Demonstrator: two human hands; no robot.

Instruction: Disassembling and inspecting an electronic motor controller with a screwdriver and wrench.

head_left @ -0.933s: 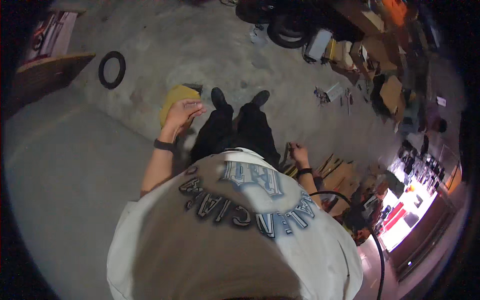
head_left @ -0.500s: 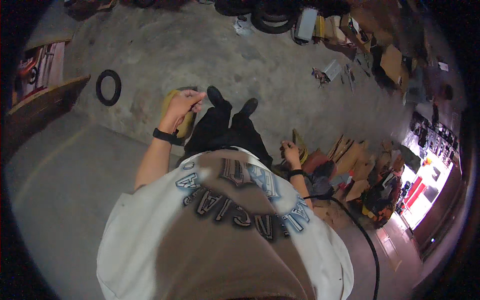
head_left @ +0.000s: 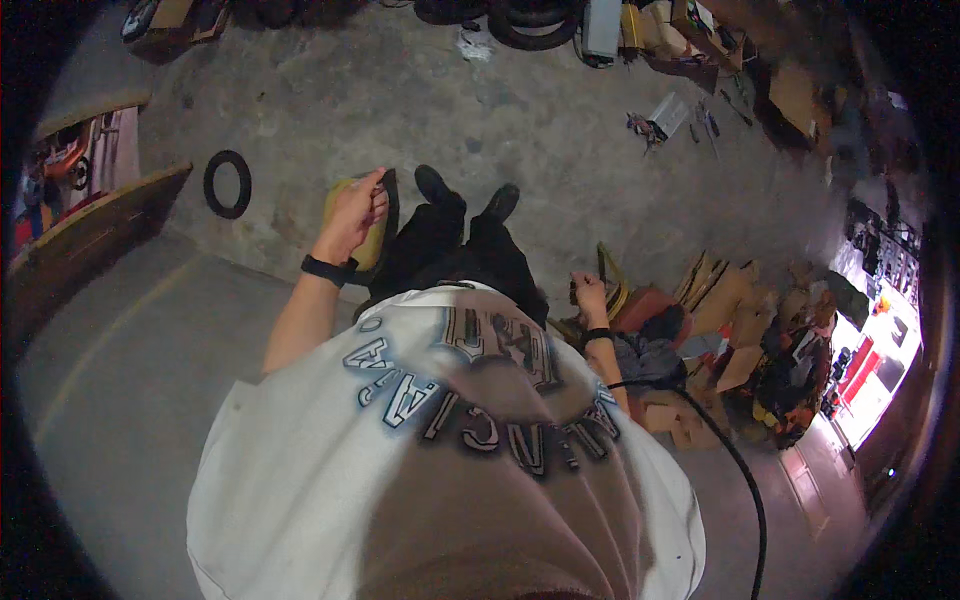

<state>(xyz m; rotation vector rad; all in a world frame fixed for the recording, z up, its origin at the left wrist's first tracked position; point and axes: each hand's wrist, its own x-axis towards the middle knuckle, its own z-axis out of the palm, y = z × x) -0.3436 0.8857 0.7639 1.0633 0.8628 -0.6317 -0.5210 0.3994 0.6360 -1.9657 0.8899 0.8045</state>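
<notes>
My left hand (head_left: 355, 215) is out in front of me on the left, its fingers curled in. If it holds anything, that is too small to make out. Below it, and partly covered by it, is a yellow object with a dark edge (head_left: 374, 248), beside my left leg. Whether the hand touches it I cannot tell. On the right, my right hand (head_left: 589, 294) hangs near a pile of cardboard, also with its fingers curled. A small dark patch shows at its fingers, too unclear to name.
A black tire (head_left: 228, 153) lies on the concrete floor at the left, near a wooden board (head_left: 110, 220). Tools (head_left: 708, 122) and a grey box (head_left: 665, 117) lie farther right. Flattened cardboard (head_left: 722, 300) is heaped at my right, close to a black cable (head_left: 740, 460).
My left hand's fingers have curled in more and turned away from my feet. My right hand has shifted slightly right. The view has turned a little, with my feet staying close together.
</notes>
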